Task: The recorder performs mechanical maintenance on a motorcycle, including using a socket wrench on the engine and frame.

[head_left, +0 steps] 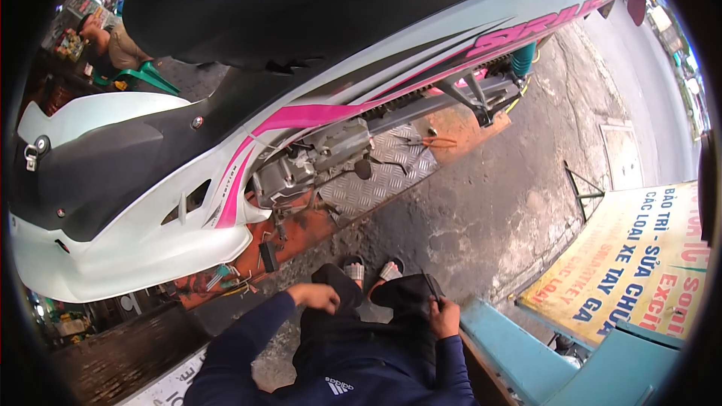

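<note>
My left hand [320, 297] hangs over my left knee, fingers loosely bent, nothing visible in it. My right hand [444, 314] grips a thin dark tool [431, 286] at my right thigh. In front of me, a white and pink motorbike [316, 113] stands side-on on an orange platform [470, 137] with a metal tread plate [383, 184]. Its engine [286, 177] shows below the bodywork. Orange-handled pliers [440, 143] lie on the platform behind the engine; several small tools [222, 277] lie at its near left end.
A person [116, 43] sits on a green stool at upper left. At right are a yellow signboard [579, 256], a light blue metal box [624, 376] and a black metal stand [579, 192]. Concrete ground [496, 203] runs toward a road [639, 83]. A dark wooden bench [128, 338] is at lower left.
</note>
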Tool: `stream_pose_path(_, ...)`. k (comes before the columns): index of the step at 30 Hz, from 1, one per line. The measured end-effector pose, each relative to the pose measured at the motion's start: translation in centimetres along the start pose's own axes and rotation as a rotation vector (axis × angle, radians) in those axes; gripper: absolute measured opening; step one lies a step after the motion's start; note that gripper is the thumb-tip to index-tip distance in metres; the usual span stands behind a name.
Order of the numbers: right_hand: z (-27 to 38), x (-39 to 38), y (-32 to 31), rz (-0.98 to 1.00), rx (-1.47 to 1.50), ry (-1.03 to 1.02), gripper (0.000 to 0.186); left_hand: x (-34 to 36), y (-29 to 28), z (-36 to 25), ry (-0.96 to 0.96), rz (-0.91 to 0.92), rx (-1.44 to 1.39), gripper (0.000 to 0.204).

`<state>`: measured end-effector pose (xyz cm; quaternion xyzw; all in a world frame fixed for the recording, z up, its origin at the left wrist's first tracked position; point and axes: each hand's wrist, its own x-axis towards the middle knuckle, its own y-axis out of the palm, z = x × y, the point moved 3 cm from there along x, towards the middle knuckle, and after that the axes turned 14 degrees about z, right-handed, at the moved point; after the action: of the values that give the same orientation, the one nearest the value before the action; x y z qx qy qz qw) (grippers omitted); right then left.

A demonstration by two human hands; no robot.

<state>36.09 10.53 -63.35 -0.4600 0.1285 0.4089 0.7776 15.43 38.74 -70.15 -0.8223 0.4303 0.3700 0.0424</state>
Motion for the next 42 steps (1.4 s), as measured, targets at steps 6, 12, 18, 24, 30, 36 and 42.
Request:
stream_pose_path(6, 3.0, 6.0, -2.0, 0.017, 0.684, -0.092, 0.023, -1.1, -2.4, -1.4, -0.006, -0.661, -0.035, 0.028)
stream_pose_path(12, 8.2, 6.8, -0.9, 0.218, 1.052, -0.225, 0.029, 0.6, -11.5, -7.5, 0.969, -1.048, -1.123, 0.038)
stream_pose_path(18, 5.5, 9.9, 4.5, 0.176, 0.989, -0.421, 0.035, -0.8, -15.1, -7.4, 1.173, -1.094, -0.774, 0.032)
stream_pose_path(24, 1.9, 13.7, 9.3, -0.063, 1.047, -0.69, 0.036, -3.4, -14.4, -8.1, 0.108, -1.071, 0.505, 0.025)
stream_pose_path(30, 2.7, 14.0, 11.1, -0.219, 0.983, -0.808, 0.035, -9.7, -12.8, -14.5, 0.046, -1.004, 1.29, 0.025)
stream_pose_path(36, 3.6, 12.6, 11.2, -0.26, 0.846, -0.803, 0.031, -12.6, -18.7, -19.4, 0.624, -1.343, 1.471, 0.029)
stream_pose_path(42, 5.2, 11.5, 10.7, -0.32, 0.738, -0.813, 0.026, -12.3, -20.5, -18.2, 0.396, -1.059, 1.276, 0.028)
